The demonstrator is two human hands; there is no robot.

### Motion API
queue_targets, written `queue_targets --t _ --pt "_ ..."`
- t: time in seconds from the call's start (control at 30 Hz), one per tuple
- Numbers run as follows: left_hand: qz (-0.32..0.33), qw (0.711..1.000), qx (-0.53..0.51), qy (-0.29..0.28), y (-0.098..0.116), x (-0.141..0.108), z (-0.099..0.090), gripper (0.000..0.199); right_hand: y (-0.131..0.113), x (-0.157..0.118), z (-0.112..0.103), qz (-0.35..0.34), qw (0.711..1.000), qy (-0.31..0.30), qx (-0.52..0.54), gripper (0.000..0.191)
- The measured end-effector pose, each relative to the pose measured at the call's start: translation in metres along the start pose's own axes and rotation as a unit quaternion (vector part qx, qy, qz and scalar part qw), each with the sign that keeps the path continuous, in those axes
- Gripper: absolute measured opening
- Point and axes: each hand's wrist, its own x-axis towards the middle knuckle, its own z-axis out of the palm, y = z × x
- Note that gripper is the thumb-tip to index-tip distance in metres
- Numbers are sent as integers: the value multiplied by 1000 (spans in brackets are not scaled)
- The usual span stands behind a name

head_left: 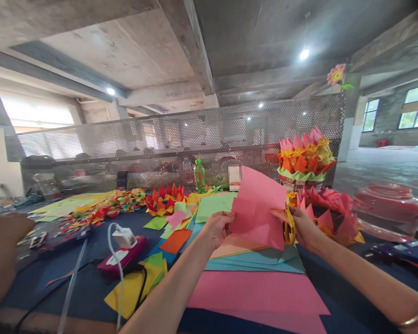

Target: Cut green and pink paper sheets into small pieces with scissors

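Observation:
A sheet of pink paper (259, 208) is held up above the table between both hands. My left hand (218, 229) pinches its left edge between thumb and fingers. At the opposite edge, my right hand (301, 225) is closed on the sheet and also carries what look like scissors (290, 227); only yellow loop handles show, the blades being hidden. Below lie larger pink sheets (254, 292), with blue sheets (257, 263) and an orange-toned sheet partly under the raised paper. A light green sheet (214, 205) lies behind my left hand.
Folded-paper tiers (306, 157) stand back right, beside a pink-tinted jar (388, 211). A red-orange paper ring (165, 199), green bottle (199, 176) and paper scraps (107, 206) sit farther back. A purple power strip (123, 260) with cables is left. Another person's arm (3, 255) shows far left.

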Motion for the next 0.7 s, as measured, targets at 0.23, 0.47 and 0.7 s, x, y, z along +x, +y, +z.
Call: queue_targets --t 0.23,0.47,0.7 --pt "-26 1000 -10 14 1 -4 1 18 -3 -2 3 2 1000 12 4 30" --pt "-29 999 -2 18 2 -7 4 18 -2 1 0 5 1000 26 13 24" --pt "-23 999 0 28 2 -9 7 19 0 2 -2 14 999 26 21 22"
